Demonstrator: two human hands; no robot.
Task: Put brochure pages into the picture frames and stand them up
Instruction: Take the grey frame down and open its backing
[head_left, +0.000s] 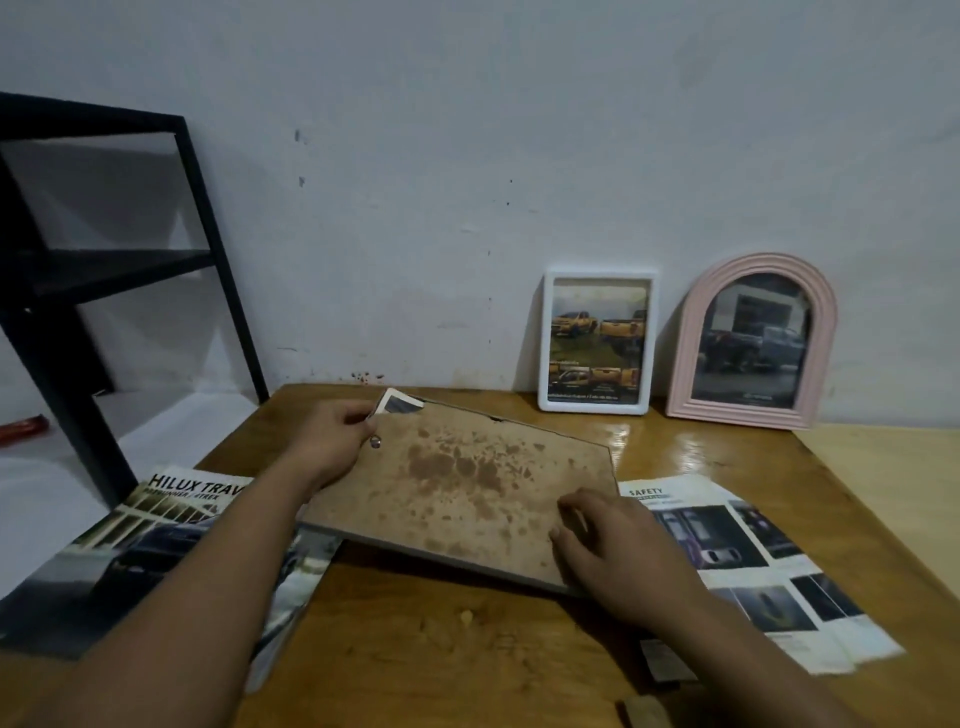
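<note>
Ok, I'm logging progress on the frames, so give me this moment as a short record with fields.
frames standing: white frame and pink arched frame, both filled, against the wall
frame in work: stained frame back, face down on the table
left hand: grips its far left corner, where a page corner sticks out
right hand: fingers rest on its near right corner
loose pages: Hilux brochure left, Safety page right

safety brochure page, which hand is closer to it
Right. The right hand rests on the frame back at its near right corner, right beside the safety page. The left hand grips the frame's far left corner, well away from it.
</note>
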